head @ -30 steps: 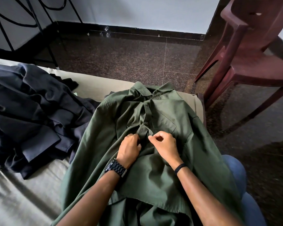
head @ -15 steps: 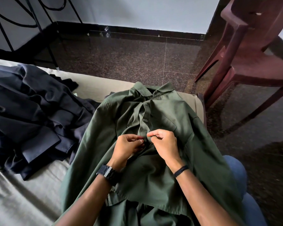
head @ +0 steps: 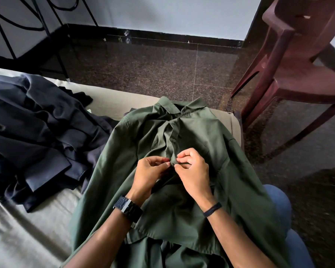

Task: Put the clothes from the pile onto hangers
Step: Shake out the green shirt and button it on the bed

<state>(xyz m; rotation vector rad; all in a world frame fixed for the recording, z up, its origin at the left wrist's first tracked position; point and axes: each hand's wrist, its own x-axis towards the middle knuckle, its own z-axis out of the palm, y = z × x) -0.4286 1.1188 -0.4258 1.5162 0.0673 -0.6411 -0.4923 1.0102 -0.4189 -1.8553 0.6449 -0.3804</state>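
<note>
Buttoning olive-green cotton shirt [head: 182,200] at frame centre: both hands, left [head: 150,174] and right [head: 193,171], pinch its placket. No hanger visible; dark navy clothes pile [head: 37,132] left untouched.

Bed [head: 23,238], pale sheet: dark clothes pile [head: 37,136] left; green shirt [head: 191,132] spread, apparently partly over lap.

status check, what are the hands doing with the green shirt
Left hand and right hand both pinching the placket of the green shirt at a button. No hanger in view. Dark clothes pile waits on the left.
</note>
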